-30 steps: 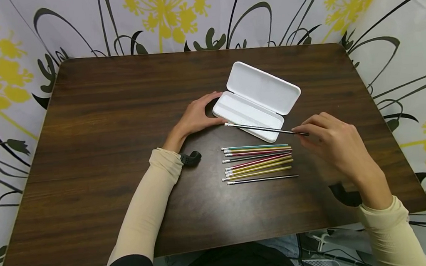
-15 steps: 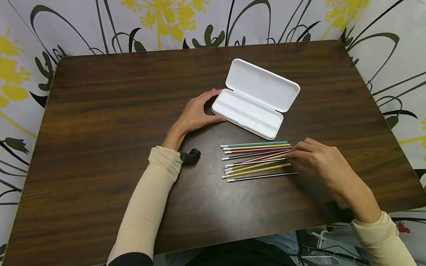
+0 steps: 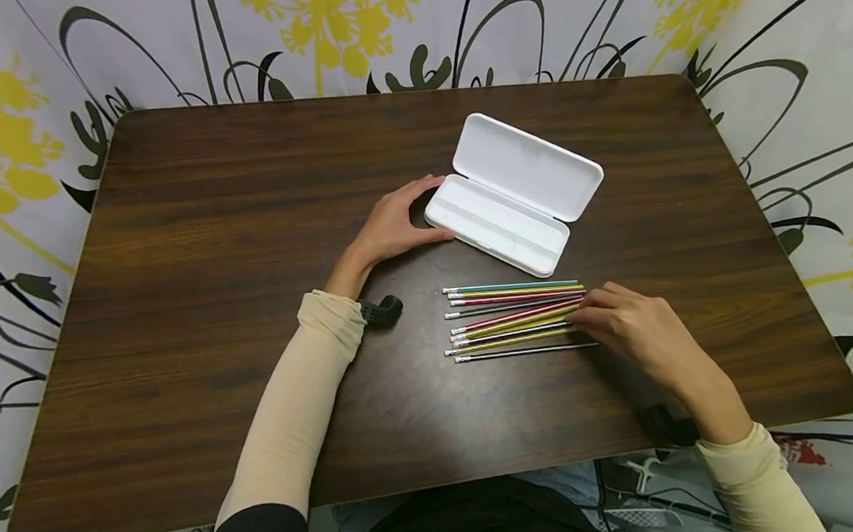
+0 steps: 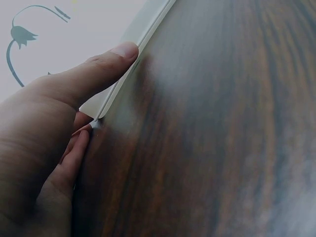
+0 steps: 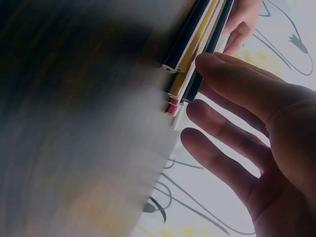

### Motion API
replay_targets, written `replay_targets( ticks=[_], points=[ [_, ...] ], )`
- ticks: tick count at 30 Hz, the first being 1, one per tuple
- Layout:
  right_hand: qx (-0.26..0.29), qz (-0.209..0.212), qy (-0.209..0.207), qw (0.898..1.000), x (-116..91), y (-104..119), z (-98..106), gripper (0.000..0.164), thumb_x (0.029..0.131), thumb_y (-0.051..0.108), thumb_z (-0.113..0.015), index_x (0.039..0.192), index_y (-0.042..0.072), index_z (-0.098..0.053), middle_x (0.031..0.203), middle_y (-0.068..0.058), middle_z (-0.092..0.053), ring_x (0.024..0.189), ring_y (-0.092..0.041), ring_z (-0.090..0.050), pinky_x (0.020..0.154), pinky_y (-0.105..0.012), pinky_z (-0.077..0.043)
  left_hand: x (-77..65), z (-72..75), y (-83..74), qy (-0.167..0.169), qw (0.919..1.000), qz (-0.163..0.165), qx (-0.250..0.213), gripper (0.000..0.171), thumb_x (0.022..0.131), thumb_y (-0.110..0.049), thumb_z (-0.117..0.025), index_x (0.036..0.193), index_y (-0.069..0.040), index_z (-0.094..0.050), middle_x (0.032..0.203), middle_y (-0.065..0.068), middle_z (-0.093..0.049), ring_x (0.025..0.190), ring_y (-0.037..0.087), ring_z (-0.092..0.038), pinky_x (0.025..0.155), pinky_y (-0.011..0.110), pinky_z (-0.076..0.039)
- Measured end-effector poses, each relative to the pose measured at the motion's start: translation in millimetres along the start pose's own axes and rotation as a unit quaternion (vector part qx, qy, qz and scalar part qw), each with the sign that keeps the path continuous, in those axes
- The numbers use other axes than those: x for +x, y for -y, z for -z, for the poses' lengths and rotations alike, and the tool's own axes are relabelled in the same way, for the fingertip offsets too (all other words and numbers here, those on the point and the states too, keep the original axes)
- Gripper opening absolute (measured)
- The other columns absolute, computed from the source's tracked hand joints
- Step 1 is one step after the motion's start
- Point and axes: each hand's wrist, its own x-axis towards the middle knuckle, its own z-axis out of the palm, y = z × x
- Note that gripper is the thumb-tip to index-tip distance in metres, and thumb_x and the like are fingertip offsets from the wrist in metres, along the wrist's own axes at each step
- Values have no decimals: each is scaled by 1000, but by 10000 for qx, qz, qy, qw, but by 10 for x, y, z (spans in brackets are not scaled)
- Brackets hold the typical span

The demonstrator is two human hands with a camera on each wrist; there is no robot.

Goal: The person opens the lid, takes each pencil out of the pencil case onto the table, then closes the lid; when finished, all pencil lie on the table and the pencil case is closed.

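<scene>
A white pencil case (image 3: 499, 231) lies with its lid (image 3: 528, 170) open on the table. My left hand (image 3: 393, 227) holds its left end, thumb along the near edge and fingers at the far corner. In the left wrist view the thumb presses the case's edge (image 4: 111, 96). Nearer me, several pencils (image 3: 515, 297) in teal, red, yellow and black lie in a rough row, eraser ends to the left. My right hand (image 3: 630, 325) is at their right ends, pinching a black pencil (image 5: 202, 59) low over the row.
The brown wooden table (image 3: 240, 189) reaches well left of the case. Patterned cloth (image 3: 348, 30) hangs round its back and sides. A black wrist camera (image 3: 382, 312) sits on the left wrist, close to the pencils' eraser ends. Cables (image 3: 671, 506) hang below the front edge.
My right hand has brought the black pencil down from over the case's near edge to the row of pencils, then slightly nearer me. The left hand stays on the case.
</scene>
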Motion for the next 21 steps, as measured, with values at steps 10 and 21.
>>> replay_targets(
  ticks=[10, 21],
  points=[
    [85, -128, -68, 9999, -8, -29, -4, 24, 78, 9, -82, 101, 15, -78, 98, 2, -68, 86, -14, -60, 63, -37, -54, 28, 5, -8, 6, 10000, 20, 45, 88, 75, -50, -82, 149, -23, -44, 152, 4, -39, 138, 19, -36, 109, 43, -32],
    [-89, -2215, -1692, 9603, 579, -479, 320, 26, 91, 19, -72, 116, 9, -73, 97, -11, -71, 77, -28, -66, 60, -45, -50, -12, -9, -15, 5, 10000, 42, 24, 87, 76, -50, -82, 149, -23, -44, 152, 5, -39, 138, 21, -37, 108, 44, -32]
  ],
)
